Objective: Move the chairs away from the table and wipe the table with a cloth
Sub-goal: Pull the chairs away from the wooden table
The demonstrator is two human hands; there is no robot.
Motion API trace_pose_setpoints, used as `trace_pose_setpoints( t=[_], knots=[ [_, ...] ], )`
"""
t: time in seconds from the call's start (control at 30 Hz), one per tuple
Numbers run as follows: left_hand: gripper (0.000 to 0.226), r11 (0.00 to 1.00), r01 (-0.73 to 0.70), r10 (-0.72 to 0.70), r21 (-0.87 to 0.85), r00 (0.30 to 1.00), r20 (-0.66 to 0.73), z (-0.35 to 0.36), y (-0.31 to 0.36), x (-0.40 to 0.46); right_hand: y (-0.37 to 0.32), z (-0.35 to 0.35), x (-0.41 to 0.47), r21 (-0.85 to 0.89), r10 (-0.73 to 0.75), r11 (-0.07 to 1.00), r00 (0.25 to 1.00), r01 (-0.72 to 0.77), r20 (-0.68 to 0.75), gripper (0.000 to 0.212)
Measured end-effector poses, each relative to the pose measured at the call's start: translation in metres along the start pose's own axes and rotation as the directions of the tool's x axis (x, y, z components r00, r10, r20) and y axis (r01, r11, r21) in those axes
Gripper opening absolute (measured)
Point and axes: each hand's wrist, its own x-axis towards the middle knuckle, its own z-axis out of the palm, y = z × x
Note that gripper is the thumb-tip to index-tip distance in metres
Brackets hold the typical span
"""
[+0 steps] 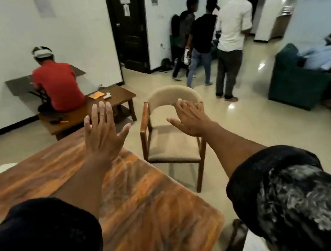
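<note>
A wooden table (150,207) with an orange-brown grained top fills the lower left. Just beyond its far right corner stands a wooden chair (171,143) with a beige seat and curved beige backrest, a small gap from the table. My left hand (103,133) is raised over the table's far edge, fingers spread, holding nothing. My right hand (191,117) is stretched out in front of the chair's backrest, fingers apart and empty; whether it touches the backrest I cannot tell. No cloth is in sight.
A person in red sits on a low wooden bench table (119,97) at the left wall. Three people (231,38) stand at the back by dark doors. A green sofa (294,85) stands right. Another chair's edge (236,240) shows at the bottom. Something white (4,167) lies beyond the table's left corner.
</note>
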Motion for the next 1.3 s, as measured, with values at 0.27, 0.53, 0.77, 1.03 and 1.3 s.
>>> trace_pose_setpoints(
  t=[0.27,0.53,0.77,1.03,1.3],
  knots=[
    [0.086,0.971,-0.169,0.203,-0.169,0.958,0.204,0.060,0.096,-0.108,0.019,0.063,-0.163,0.062,0.256,0.964,0.966,-0.258,0.030,0.068],
    [0.089,0.885,-0.333,0.436,-0.325,0.839,0.327,0.103,0.148,-0.211,0.033,0.115,-0.305,0.087,0.489,0.862,0.864,-0.500,0.121,0.066],
    [0.087,0.838,-0.410,0.536,-0.361,0.744,0.400,0.097,0.209,-0.229,0.067,0.103,-0.389,0.074,0.647,0.752,0.755,-0.655,0.107,0.064],
    [0.086,0.771,-0.510,0.633,-0.382,0.679,0.372,0.086,0.258,-0.251,0.099,0.087,-0.453,0.059,0.718,0.691,0.693,-0.721,0.065,0.062],
    [0.098,0.726,-0.575,0.682,-0.376,0.672,0.289,0.079,0.319,-0.280,0.144,0.068,-0.523,0.059,0.770,0.634,0.636,-0.771,0.043,0.066]
  ],
)
